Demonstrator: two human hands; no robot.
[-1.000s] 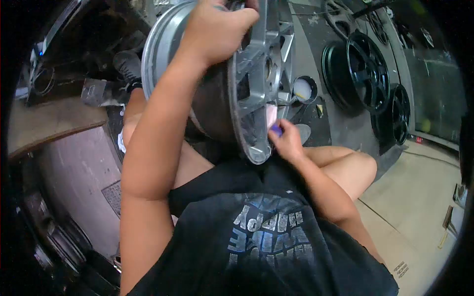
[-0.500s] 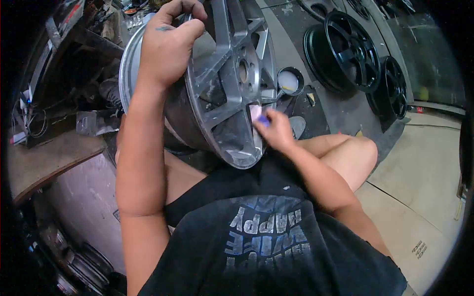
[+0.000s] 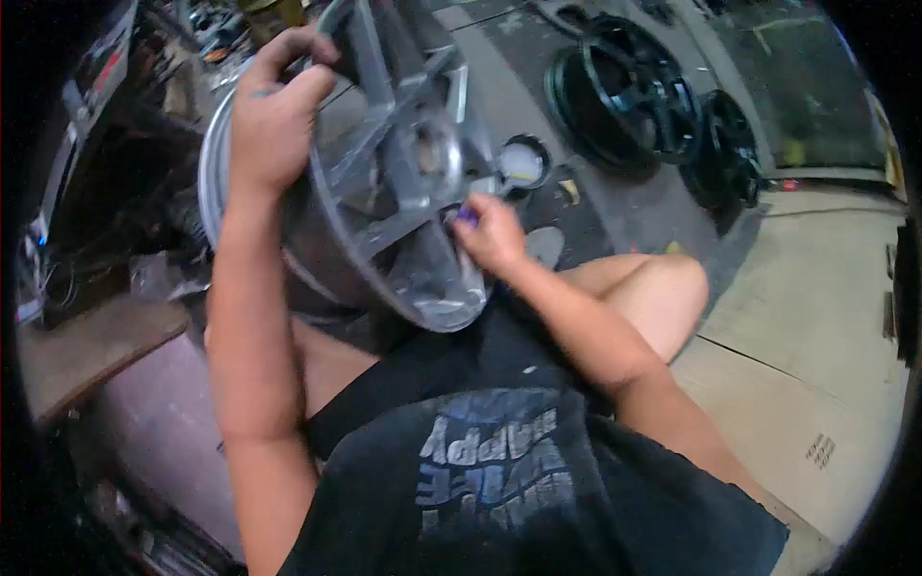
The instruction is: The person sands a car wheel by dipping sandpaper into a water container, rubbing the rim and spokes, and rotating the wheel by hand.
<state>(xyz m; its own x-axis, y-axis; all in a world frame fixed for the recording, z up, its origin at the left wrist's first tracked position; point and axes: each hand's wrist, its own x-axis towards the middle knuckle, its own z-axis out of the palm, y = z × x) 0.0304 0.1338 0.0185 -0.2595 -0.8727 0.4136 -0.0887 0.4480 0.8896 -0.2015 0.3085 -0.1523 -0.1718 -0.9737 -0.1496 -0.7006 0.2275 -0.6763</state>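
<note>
A bare grey metal wheel rim (image 3: 401, 217) stands upright and tilted between my legs, its spoked face turned to the right. My left hand (image 3: 277, 110) is closed on the rim's upper edge. Against a lower spoke, my right hand (image 3: 490, 233) pinches a small purple item (image 3: 467, 216). The frame is blurred, and the pink-white piece beside the purple part is mostly hidden now. Just beyond my right hand sits a dark round tub (image 3: 523, 163) with pale liquid in it.
Dark painted wheels (image 3: 629, 91) stand at the upper right, with another (image 3: 727, 149) beside them. Cardboard (image 3: 797, 355) covers the floor at right. A brown board (image 3: 106, 350) lies at the left, below a cluttered area. A pale round disc (image 3: 545, 247) lies near my knee.
The view has shifted, so the rim and hands appear further left. My right hand has moved up along the spoke with the purple item. My left hand still grips the rim.
</note>
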